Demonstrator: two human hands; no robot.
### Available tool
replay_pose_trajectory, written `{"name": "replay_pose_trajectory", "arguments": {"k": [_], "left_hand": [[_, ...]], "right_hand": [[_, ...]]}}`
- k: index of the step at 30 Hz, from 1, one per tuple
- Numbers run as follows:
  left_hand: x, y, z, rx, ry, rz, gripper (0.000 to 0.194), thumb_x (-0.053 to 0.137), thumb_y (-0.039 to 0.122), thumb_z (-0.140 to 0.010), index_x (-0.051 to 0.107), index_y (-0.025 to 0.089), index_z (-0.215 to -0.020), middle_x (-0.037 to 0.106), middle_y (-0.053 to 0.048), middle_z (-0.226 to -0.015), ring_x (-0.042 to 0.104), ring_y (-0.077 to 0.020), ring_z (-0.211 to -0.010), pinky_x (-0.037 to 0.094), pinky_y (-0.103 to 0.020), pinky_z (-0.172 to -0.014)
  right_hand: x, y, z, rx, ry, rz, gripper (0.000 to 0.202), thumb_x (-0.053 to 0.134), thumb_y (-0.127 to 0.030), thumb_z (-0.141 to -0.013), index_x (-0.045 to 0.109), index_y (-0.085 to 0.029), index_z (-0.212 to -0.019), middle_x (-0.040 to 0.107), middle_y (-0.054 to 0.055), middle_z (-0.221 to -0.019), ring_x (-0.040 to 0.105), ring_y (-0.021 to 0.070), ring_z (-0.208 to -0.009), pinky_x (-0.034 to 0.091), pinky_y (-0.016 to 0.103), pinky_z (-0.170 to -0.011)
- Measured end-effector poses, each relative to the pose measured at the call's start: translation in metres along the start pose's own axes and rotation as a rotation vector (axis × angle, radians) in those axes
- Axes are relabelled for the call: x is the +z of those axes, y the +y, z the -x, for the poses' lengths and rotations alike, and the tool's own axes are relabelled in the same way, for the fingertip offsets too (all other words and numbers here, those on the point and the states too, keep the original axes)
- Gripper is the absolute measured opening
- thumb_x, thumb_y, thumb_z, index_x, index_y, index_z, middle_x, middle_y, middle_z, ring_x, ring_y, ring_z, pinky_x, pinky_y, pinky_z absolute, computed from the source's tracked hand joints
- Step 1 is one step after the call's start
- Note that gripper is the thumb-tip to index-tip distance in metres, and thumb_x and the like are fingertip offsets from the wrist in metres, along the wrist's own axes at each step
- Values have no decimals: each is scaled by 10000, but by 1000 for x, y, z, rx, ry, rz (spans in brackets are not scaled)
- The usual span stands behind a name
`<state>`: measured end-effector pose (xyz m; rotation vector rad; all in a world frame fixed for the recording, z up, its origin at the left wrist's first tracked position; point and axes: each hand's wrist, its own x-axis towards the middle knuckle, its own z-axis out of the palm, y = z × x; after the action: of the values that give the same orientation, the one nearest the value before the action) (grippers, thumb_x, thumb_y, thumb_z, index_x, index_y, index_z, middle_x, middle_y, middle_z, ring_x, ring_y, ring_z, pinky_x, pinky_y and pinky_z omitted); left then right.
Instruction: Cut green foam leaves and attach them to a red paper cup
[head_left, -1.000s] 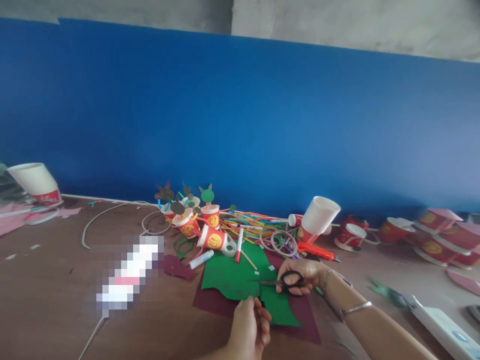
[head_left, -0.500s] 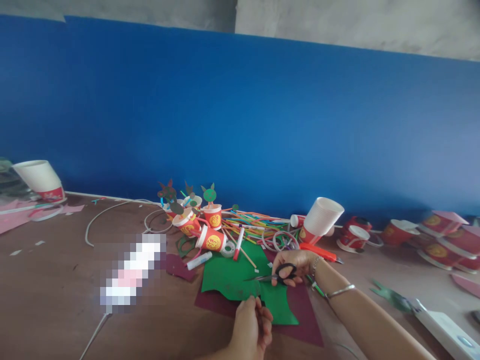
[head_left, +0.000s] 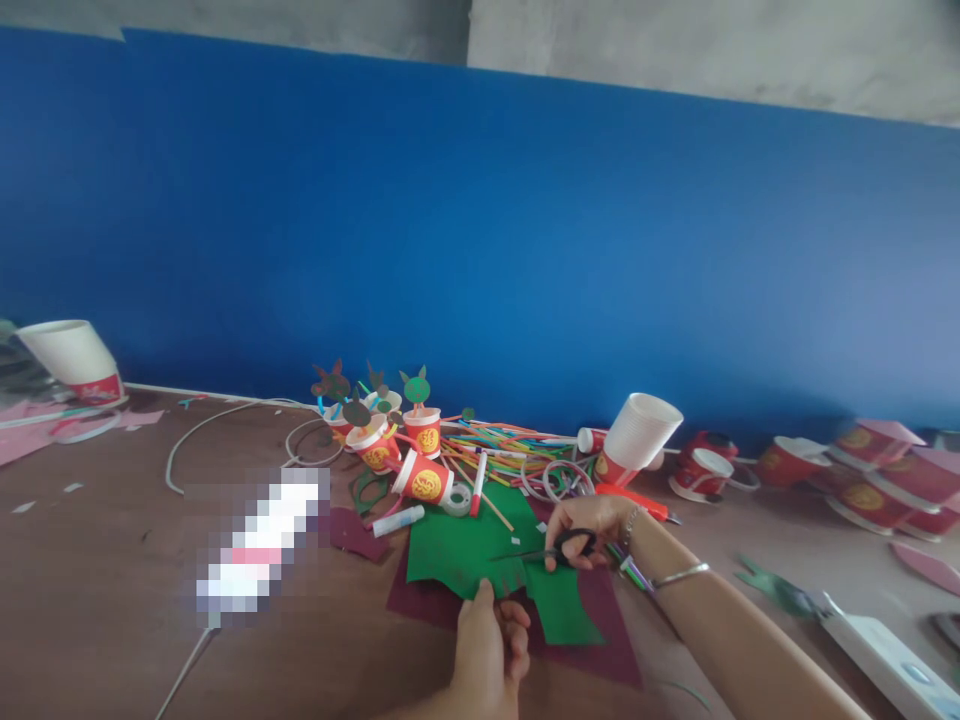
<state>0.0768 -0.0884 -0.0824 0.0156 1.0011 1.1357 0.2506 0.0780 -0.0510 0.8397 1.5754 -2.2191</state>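
My right hand has its fingers in the black handles of a pair of scissors, whose blades point left over a sheet of green paper. At the sheet's near edge my left hand pinches the paper, thumb on top. A cut runs between the main part of the sheet and a green flap on the right; whether they are still joined cannot be made out. Beneath the green lies maroon paper.
Behind the green sheet lie a glue stick, a tape roll, a marker and colourful sticks. Decorated red paper cups stand at left. Stacked white cups and an orange cutter are at right.
My left hand has shifted slightly left with the paper edge, and its thumb is more extended. The gap beside the right flap looks clearer. The scissors have barely moved.
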Motion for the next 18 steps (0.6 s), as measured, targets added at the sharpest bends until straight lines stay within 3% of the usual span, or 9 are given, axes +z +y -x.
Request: {"name": "replay_pose_trajectory", "arguments": {"k": [6, 12, 18], "left_hand": [[8, 5, 7, -24, 56, 31, 294, 263, 286, -946, 360, 187, -687, 465, 41, -458, 277, -27, -306, 91, -153, -352], [6, 4, 4, -11, 35, 56, 290, 299, 329, -937, 346, 193, -685, 470, 41, -482, 281, -26, -313, 100, -151, -347], [4, 3, 2, 6, 0, 37, 285, 388, 392, -894, 360, 194, -691, 463, 43, -485, 273, -34, -323, 106, -164, -351]], "right_hand": [[1, -18, -11, 56, -17, 123, 415, 738, -325, -677, 680, -63, -993, 631, -14, -536, 527, 49, -388, 398, 99, -355], [-3, -3, -15, -31, 5, 84, 401, 729, -314, -682, 683, -53, -982, 598, -26, -501, 453, 28, -336, 290, 98, -289], [7, 5, -20, -56, 42, -6, 362, 738, -285, -666, 695, -63, -948, 637, -4, -530, 493, 39, -354, 351, 101, -309]]}}
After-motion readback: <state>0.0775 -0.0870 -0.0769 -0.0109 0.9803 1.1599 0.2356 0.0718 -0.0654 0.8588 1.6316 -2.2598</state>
